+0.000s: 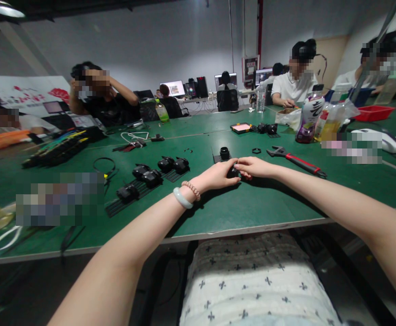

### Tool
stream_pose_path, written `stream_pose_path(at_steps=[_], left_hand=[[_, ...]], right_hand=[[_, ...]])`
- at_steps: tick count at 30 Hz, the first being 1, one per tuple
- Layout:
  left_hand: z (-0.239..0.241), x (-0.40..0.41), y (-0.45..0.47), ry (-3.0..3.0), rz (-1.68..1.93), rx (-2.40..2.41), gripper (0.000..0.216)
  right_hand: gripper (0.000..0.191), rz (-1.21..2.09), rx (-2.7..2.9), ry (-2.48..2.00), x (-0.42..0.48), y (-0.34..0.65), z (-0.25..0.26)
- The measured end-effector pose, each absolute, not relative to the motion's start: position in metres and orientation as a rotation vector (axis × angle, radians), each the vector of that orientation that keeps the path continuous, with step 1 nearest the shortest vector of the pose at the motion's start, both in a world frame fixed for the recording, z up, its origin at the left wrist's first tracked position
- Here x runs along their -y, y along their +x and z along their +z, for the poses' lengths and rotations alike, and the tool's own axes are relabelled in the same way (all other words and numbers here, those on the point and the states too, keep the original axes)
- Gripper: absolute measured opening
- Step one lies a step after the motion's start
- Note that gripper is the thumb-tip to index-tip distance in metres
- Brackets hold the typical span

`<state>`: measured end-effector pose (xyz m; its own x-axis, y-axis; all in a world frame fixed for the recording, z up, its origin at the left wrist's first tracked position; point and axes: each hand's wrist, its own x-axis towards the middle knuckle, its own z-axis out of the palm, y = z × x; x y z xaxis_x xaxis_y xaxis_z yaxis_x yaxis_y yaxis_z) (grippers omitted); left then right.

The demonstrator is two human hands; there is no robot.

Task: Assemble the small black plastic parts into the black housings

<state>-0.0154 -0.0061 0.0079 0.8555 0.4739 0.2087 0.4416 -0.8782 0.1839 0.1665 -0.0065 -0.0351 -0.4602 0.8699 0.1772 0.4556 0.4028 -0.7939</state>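
Note:
My left hand (218, 175), with a pale bangle and a beaded bracelet at the wrist, is closed around a small black plastic part (232, 171) low over the green table. My right hand (255, 167) meets it from the right, with thumb and fingers pinched at the same part. Most of the part is hidden by my fingers. Just beyond my hands stands a black round fitting (224, 153) on a flat ribbed strip. A black ring nut (256, 151) lies past my right hand. To its right rests an adjustable wrench (296, 160) with a red and black handle.
Several similar black parts (147, 175) on ribbed strips lie left of my hands. Bottles (311, 115), a red tray (374, 112) and a pink-filled box (241, 128) stand farther back. Cable bundles (64, 145) lie on the left. Other people sit around the green table (198, 222).

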Motion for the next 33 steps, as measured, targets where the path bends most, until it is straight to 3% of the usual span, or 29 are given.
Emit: stream_pose_path(at_steps=[33], left_hand=[[0.0064, 0.005, -0.0159, 2.904, 0.387, -0.716, 0.051]], right_hand=[[0.033, 0.886, 2.088, -1.135, 0.0065, 0.1667, -0.0356]])
